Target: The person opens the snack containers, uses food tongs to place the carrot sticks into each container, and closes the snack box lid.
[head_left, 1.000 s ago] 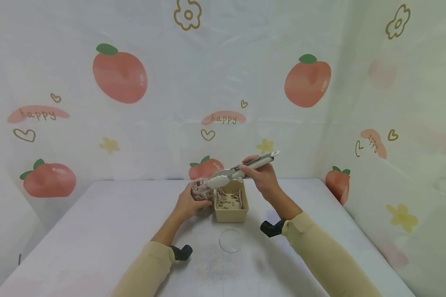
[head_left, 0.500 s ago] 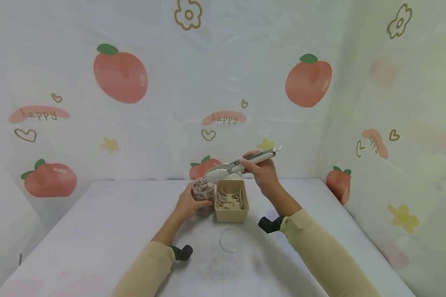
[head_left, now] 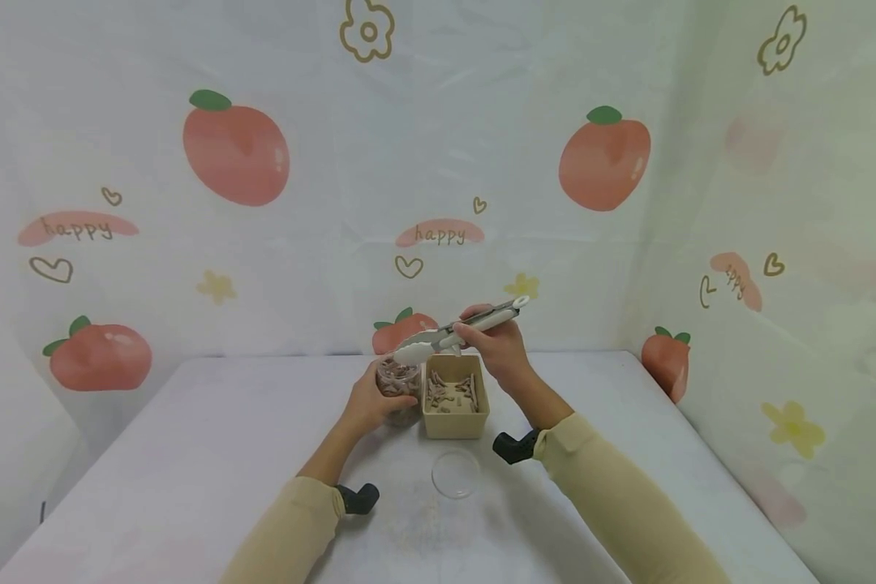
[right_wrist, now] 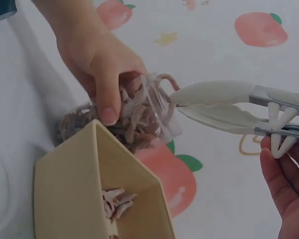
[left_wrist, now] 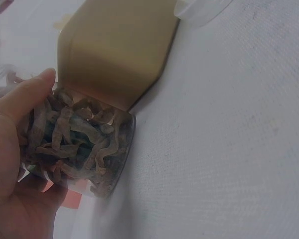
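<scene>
My left hand (head_left: 367,403) grips a clear jar (left_wrist: 79,139) full of dried, brownish, twisted strips, thumb on the near side. The jar stands close beside a tan box (head_left: 455,426). In my right hand (head_left: 502,349) are white and grey kitchen tongs (right_wrist: 217,105), held from above and slanting down to the left. Their tips meet at the jar's mouth, touching a curled strip (right_wrist: 168,80) that sticks out over the rim; whether they pinch it firmly I cannot tell. More short strips (right_wrist: 118,203) lie inside the box.
A clear round lid (head_left: 456,474) lies on the white tabletop (head_left: 212,487) in front of the box. Behind the table hangs a white backdrop (head_left: 321,276) with fruit prints. A black wrist mount (head_left: 514,447) juts from the right sleeve.
The tongs rose slightly, then came left and down to the jar's mouth, with my right hand shifting left. My left hand and the jar have stayed in place.
</scene>
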### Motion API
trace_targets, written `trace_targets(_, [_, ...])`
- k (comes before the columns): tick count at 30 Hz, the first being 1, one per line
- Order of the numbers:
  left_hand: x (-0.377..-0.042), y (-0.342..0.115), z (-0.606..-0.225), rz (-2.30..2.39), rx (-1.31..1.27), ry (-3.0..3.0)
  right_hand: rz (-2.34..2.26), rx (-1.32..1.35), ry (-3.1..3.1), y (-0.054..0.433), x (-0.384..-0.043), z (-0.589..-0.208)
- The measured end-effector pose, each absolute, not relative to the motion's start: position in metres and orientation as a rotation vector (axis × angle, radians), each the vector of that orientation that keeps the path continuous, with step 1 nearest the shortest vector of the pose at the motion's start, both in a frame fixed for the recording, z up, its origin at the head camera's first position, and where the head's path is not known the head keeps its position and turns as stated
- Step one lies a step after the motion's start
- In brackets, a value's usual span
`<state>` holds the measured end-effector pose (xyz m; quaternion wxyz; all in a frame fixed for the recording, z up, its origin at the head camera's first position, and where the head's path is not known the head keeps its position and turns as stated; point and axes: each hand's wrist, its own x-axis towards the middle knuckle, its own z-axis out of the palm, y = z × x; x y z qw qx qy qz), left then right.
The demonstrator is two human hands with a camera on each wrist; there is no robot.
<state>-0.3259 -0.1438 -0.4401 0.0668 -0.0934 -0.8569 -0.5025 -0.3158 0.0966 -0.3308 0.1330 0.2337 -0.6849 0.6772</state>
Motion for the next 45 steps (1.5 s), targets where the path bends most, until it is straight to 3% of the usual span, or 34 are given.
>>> trace_targets(24, [-0.326, -0.144, -0.439, -1.503, -0.273, -2.58, 1.817, 0.662, -2.183, 0.079, -0.323, -0.336])
trace_targets(45, [-0.326, -0.145, -0.442, -1.538, -0.308, -2.553, 1.97, 0.681, -2.072, 0.091, -0.314, -0.325])
